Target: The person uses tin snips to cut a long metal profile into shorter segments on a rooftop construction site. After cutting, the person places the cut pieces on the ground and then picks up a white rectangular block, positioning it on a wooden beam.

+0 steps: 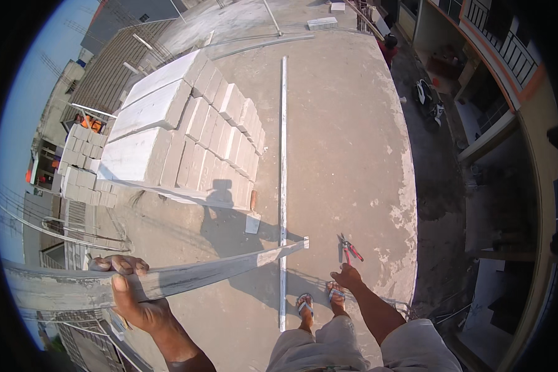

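My left hand (pixel 139 304) is wrapped round a long, flat-sided grey metal bar (pixel 204 276), thumb on the near side and fingertips over the top. The bar runs from the left rim to a narrow end above the floor, crossing over a second long, thin metal bar (pixel 283 155) that lies on the concrete. My right hand (pixel 349 278) reaches low beside my right foot, fingers partly visible and apart. Just beyond it lie red-handled snips (pixel 351 249), their jaws pointing away. The fingers overlap one handle's end in view; contact cannot be made out.
A big stack of pale blocks (pixel 195 124) stands left of the floor bar, with a trowel (pixel 253 220) at its base. More blocks (pixel 84 167) are farther left. The concrete slab's right edge (pixel 409 186) drops to a lower alley with a motorcycle (pixel 429 104).
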Demonstrator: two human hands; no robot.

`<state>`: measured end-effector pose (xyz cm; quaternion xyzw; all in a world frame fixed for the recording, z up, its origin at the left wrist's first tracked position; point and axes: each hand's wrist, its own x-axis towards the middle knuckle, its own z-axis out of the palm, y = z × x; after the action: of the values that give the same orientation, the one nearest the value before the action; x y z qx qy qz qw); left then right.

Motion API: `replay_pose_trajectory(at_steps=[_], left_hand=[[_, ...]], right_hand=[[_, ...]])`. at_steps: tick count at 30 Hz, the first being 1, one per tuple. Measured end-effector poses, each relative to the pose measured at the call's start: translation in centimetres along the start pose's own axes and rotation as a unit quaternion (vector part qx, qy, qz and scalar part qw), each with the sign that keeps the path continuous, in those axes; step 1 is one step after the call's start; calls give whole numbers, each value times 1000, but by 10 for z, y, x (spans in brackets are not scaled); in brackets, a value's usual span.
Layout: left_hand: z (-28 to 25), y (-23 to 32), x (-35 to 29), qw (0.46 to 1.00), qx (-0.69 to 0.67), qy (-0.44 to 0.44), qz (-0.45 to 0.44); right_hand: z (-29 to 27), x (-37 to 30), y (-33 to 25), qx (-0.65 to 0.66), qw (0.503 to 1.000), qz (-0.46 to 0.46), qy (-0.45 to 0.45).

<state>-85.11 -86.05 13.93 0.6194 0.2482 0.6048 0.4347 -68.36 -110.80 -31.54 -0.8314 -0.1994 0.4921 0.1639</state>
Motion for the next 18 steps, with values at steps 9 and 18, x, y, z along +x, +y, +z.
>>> replay_pose_trajectory(at_steps=[9, 18], left_hand=[[-19, 3, 18, 997, 10, 29, -75], [-36, -4, 31, 996, -33, -2, -82]], right_hand=[[-90, -130, -221, 160, 911, -378, 36], [-148, -299, -405, 264, 723, -628, 115]])
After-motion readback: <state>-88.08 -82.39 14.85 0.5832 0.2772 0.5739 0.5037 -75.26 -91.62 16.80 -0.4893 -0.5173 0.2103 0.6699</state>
